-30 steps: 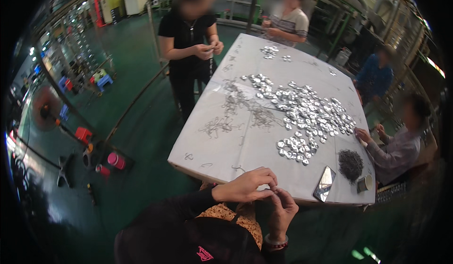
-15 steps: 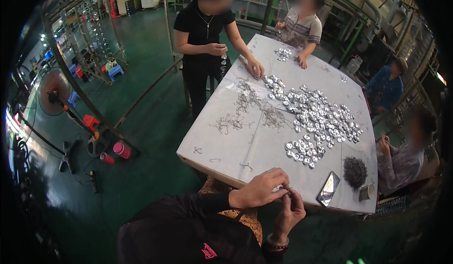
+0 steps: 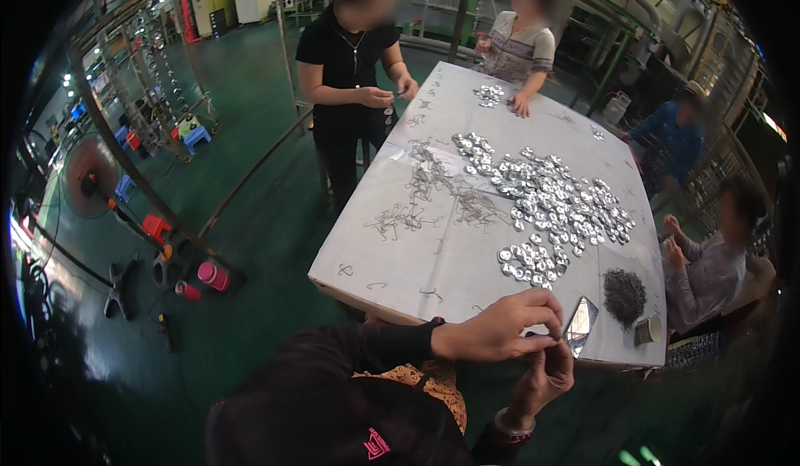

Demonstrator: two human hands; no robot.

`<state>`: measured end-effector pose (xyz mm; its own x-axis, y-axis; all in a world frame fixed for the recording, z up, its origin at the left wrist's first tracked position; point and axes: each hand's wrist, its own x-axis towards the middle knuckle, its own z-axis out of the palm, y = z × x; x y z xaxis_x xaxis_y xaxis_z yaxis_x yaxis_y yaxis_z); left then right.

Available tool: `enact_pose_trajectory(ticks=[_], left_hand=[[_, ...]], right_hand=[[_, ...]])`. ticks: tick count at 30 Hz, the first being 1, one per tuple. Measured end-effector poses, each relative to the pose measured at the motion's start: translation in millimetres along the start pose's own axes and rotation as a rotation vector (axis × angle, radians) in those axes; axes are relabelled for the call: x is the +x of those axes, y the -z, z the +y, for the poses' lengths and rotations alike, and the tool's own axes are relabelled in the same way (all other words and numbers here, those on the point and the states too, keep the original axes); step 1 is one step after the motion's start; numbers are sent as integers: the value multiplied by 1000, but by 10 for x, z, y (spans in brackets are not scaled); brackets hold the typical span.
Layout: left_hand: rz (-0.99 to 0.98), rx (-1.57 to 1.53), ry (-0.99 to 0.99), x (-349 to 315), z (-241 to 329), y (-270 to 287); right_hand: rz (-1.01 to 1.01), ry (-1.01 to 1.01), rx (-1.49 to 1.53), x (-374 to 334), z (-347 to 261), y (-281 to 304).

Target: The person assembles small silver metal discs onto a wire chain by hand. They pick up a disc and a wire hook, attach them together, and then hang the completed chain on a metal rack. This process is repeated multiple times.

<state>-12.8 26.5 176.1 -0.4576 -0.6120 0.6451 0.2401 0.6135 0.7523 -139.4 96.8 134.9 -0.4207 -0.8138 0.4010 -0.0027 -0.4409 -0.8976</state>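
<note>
My left hand point(image 3: 504, 328) is closed, thumb and fingertips pinched together over the near edge of the table point(image 3: 375, 258). Just below it, my right hand point(image 3: 542, 380), with bracelets at the wrist, pinches at the same spot, so the fingertips meet. Something small sits between them, mostly covered by the fingers; its kind does not show. Close by on the tabletop lies a phone with a shiny dark screen point(image 3: 581, 326). Beyond my hands spreads a heap of small round silver metal pieces point(image 3: 558, 199), with a smaller cluster point(image 3: 533, 262) nearer me.
Thin wire hooks point(image 3: 429, 179) lie scattered left of the heap. At the right are a dark pile of small hooks point(image 3: 625, 297) and a cup point(image 3: 648, 329). Several people work around the table, one in black point(image 3: 354, 62). A fan point(image 3: 92, 176) and pink containers point(image 3: 213, 276) stand at left.
Both my hands have shifted right, toward the phone, still pinched together. The person in black has drawn one hand back from the silver pieces and brought both hands together.
</note>
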Motion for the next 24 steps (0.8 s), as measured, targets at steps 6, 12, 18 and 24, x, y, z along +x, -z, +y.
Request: enact_pose_trajectory(ticks=[6, 12, 18, 24], left_hand=[[81, 78, -123, 266, 127, -89], [-129, 57, 189, -29, -628, -46], [-831, 5, 397, -766, -1507, -451], [-1212, 155, 433, -752, -1652, -965]], right_hand=[[203, 131, 67, 200, -255, 249], [407, 599, -376, 368, -649, 1069], [647, 1020, -1659, 332, -1449, 1448], [1014, 1116, -1556, 177, -2112, 1679]])
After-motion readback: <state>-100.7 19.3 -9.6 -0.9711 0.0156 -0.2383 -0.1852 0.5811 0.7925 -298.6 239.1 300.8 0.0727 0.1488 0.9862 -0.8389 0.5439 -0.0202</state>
